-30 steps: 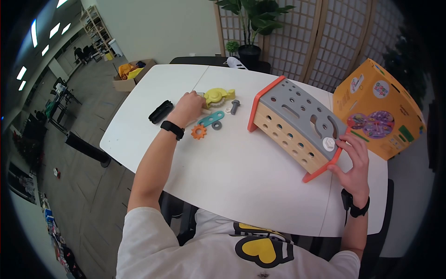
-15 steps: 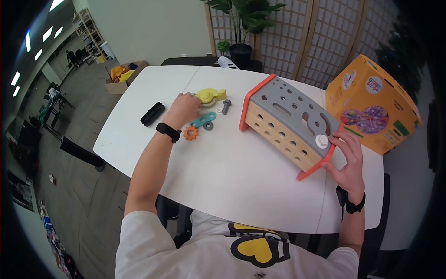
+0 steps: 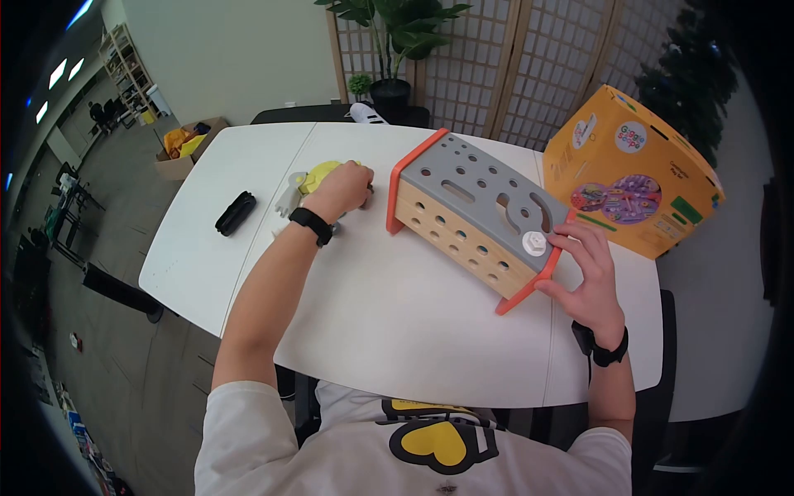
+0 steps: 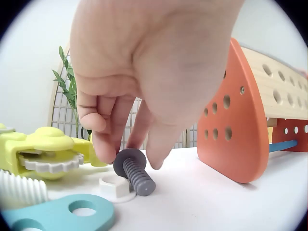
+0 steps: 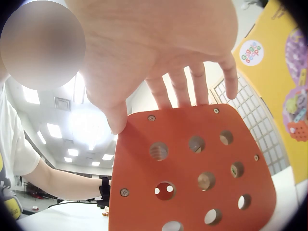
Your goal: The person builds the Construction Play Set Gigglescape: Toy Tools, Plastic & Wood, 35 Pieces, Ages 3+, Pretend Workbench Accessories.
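My left hand (image 3: 341, 192) is over the far left of the table, with fingers and thumb around the head of a grey toy bolt (image 4: 138, 177). Beside the bolt lies a white hexagonal nut (image 4: 113, 186). A yellow toy piece with a pale toothed wheel (image 4: 48, 147), a white threaded screw (image 4: 23, 186) and a teal strip with holes (image 4: 96, 208) are left of it in the left wrist view. My right hand (image 3: 594, 285) grips the red end panel (image 5: 185, 144) of a wooden toy workbench (image 3: 488, 198), near a white bolt head (image 3: 535, 243) on its grey top.
A yellow toy box (image 3: 633, 178) stands behind the workbench at the right. A black case (image 3: 236, 213) lies on the left of the white table (image 3: 397, 331). Past the far edge stand a potted plant (image 3: 390, 91) and a lattice screen (image 3: 546, 74).
My left hand has moved right, from beside the yellow piece to the grey bolt. The right hand keeps its hold on the workbench, while the head view has shifted.
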A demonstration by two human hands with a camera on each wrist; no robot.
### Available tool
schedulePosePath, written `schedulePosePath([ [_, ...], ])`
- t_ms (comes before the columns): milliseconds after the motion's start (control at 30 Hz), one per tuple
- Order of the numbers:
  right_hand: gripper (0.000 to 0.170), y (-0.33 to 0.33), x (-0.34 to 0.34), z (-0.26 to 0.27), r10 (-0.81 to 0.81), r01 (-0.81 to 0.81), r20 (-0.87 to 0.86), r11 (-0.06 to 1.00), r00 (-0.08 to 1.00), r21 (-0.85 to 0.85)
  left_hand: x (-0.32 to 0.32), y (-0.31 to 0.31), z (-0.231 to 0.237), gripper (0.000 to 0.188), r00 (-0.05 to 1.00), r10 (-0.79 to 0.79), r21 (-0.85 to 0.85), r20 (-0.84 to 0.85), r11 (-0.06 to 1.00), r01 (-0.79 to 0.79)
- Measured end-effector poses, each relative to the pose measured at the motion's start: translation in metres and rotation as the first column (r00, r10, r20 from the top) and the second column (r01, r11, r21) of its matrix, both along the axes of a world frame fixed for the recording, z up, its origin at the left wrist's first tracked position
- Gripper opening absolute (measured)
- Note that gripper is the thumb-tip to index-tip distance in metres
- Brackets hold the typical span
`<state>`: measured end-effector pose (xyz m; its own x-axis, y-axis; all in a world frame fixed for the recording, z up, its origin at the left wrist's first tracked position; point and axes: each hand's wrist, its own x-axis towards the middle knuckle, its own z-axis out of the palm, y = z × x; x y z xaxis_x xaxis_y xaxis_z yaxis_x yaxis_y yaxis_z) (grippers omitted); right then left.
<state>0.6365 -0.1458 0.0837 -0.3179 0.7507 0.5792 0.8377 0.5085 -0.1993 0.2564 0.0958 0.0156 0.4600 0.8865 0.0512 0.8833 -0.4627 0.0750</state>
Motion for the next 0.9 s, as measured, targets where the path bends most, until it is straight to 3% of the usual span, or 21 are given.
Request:
schedulePosePath([
  [100,0.062,0.0,0.001,0.0,0.005,-0.005,0.016,1.0,1.0,0.026,-0.001,0.0,-0.005,0.011,0.995,0.019,0.017,0.096,1.0,-0.021],
  [300,0.061,0.0,0.0,-0.004,-0.004,0.004,0.0,1.0,1.0,0.025,-0.002,-0.004,-0.008,0.02,0.99,-0.023,-0.015,0.14,1.0,0.026],
  [400,0.061,0.001,0.001,-0.004,0.003,-0.003,0.005,1.0,1.0,0.031,0.002,-0.007,-0.004,0.022,0.996,-0.027,-0.072,0.082,0.997,0.033],
  [500,0.06,0.001,0.0,-0.002,0.006,-0.007,0.016,1.0,1.0,0.031,0.002,-0.022,0.005,0.023,0.962,0.085,-0.099,0.258,0.993,-0.062],
  [600,0.06,0.0,0.0,-0.003,0.011,-0.011,0.001,0.999,1.0,0.035,-0.007,-0.034,0.016,0.026,0.927,0.047,0.006,0.372,0.999,-0.053],
  [733,0.061,0.001,-0.001,-0.002,0.007,-0.008,0.01,0.999,1.0,0.032,-0.008,-0.063,0.049,0.029,0.826,0.013,0.041,0.564,0.998,-0.044],
  [900,0.06,0.001,0.0,-0.003,0.003,-0.003,0.01,1.0,1.0,0.023,0.0,-0.098,0.082,0.035,0.723,-0.054,0.099,0.689,0.995,-0.021],
])
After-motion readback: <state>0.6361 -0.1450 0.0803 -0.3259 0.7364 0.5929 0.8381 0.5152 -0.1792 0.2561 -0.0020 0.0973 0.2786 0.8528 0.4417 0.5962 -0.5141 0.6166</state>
